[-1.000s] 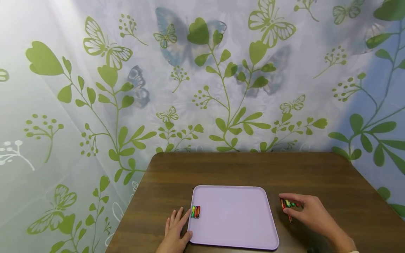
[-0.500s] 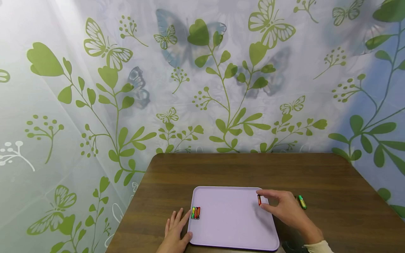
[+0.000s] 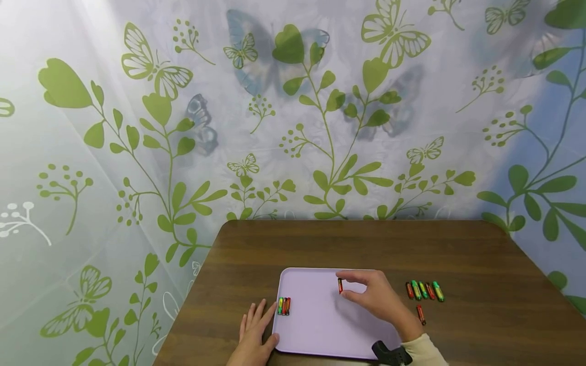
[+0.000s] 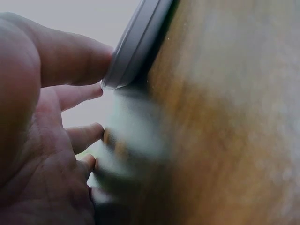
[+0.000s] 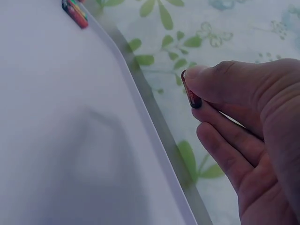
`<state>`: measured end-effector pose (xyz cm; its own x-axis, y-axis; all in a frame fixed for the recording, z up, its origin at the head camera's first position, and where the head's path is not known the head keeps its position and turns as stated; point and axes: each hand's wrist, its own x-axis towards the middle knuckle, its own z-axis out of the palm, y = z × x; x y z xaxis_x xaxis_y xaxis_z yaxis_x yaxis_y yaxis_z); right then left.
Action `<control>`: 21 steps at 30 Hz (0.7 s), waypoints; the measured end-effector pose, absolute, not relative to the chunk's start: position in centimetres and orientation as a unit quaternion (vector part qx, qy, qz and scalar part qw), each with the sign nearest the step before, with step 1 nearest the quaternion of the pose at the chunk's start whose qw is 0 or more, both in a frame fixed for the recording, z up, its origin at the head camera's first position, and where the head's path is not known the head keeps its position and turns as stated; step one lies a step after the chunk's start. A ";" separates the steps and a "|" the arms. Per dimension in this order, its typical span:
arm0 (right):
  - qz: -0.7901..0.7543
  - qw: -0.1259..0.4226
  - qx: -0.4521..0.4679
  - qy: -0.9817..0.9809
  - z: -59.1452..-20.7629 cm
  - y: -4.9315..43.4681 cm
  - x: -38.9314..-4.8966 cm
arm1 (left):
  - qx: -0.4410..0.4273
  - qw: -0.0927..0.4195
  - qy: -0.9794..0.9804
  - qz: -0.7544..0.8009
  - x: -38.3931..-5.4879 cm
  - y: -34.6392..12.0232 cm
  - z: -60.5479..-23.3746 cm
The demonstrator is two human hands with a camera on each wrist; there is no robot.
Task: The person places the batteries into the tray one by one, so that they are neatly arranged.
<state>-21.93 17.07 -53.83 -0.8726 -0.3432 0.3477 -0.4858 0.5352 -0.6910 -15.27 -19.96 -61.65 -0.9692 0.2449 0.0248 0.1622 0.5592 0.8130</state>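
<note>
Between thumb and fingertips my right hand (image 3: 377, 299) pinches a red and black battery (image 3: 340, 285) above the lilac tray (image 3: 320, 335). The right wrist view shows the same battery (image 5: 191, 91) upright in the pinch. My left hand (image 3: 253, 333) lies with spread fingers at the tray's left edge. In the left wrist view its thumb (image 4: 79, 58) touches the tray's rim (image 4: 136, 44). Inside the tray, by its left wall, a short row of batteries (image 3: 284, 306) stands side by side, green at the left and red at the right.
Right of the tray, several red and green batteries (image 3: 423, 290) form a row on the brown wooden table (image 3: 357, 244). A single red battery (image 3: 420, 315) lies just in front of them. A patterned curtain (image 3: 293, 127) hangs behind the table.
My right hand has moved left from the batteries beside the tray to above the tray, carrying one red battery. The left hand has stayed in place.
</note>
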 end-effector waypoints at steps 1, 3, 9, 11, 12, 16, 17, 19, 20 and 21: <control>0.423 0.083 0.243 -0.869 -53.9 16.6 -22.0 | 0.115 0.046 0.882 0.455 -15.3 -20.0 -61.6; 0.430 0.077 0.254 -0.863 -54.1 15.6 -22.2 | 0.113 0.046 0.879 0.460 -15.2 -19.9 -61.5; 0.450 0.058 0.275 -0.848 -54.8 12.7 -22.2 | 0.121 0.032 0.871 0.474 -14.9 -19.7 -61.3; 0.458 0.051 0.280 -0.842 -55.1 11.7 -22.1 | 0.115 0.030 0.878 0.464 -14.9 -19.7 -61.4; 0.461 0.047 0.282 -0.840 -55.2 11.2 -22.1 | 0.115 0.027 0.880 0.460 -14.9 -19.7 -61.4; 0.471 0.033 0.292 -0.832 -55.4 9.4 -21.9 | 0.115 0.013 0.886 0.450 -15.0 -19.6 -61.6; 0.472 0.030 0.294 -0.831 -55.5 9.0 -21.8 | 0.115 0.010 0.886 0.449 -15.0 -19.6 -61.6; 0.473 0.024 0.298 -0.829 -55.6 8.3 -21.7 | 0.117 0.005 0.880 0.460 -14.9 -19.5 -61.5; 0.473 0.021 0.300 -0.828 -55.7 8.0 -21.7 | 0.122 0.000 0.877 0.465 -14.8 -19.4 -61.4; 0.473 0.018 0.300 -0.829 -55.8 7.7 -21.7 | 0.129 -0.004 0.873 0.470 -14.7 -19.4 -61.2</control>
